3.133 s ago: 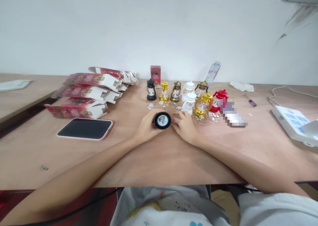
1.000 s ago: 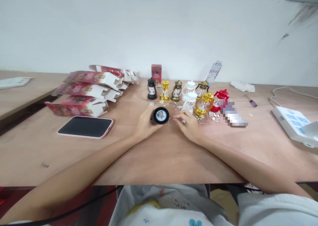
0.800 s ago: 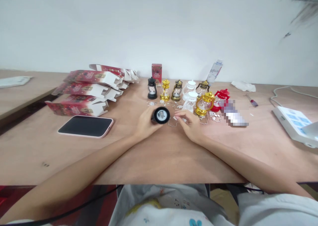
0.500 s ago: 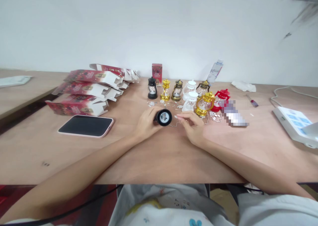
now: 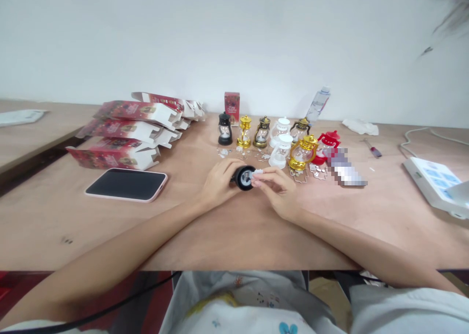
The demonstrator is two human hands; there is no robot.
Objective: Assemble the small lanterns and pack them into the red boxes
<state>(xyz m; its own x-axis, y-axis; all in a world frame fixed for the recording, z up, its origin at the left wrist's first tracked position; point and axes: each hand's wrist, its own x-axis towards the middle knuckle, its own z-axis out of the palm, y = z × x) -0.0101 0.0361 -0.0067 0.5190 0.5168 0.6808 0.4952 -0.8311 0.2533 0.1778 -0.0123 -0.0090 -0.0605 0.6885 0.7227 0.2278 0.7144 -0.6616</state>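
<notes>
My left hand [image 5: 219, 181] is wrapped round a small black lantern [image 5: 240, 181], which lies tipped so that its round base faces me. Inside the base's black rim a pale disc with dark and silvery parts shows. The thumb and forefinger of my right hand [image 5: 281, 193] pinch a small whitish piece [image 5: 258, 172] at the right edge of that base; its exact kind is too small to tell. Just beyond my hands stand a white lantern [image 5: 280, 152], a gold lantern [image 5: 302, 154] and a red lantern [image 5: 326, 147].
Smaller lanterns, such as a black one [image 5: 224, 131], stand farther back before a red box [image 5: 232, 108]. Flattened red-and-white boxes [image 5: 120, 128] are stacked left, behind a phone [image 5: 126, 184]. Right lie a screwdriver [image 5: 374, 150] and a white device [image 5: 432, 182]. A bottle [image 5: 318, 105] leans behind.
My right hand has moved left and brought the whitish piece up to the lantern's base. The lantern in my left hand has shifted slightly right and down.
</notes>
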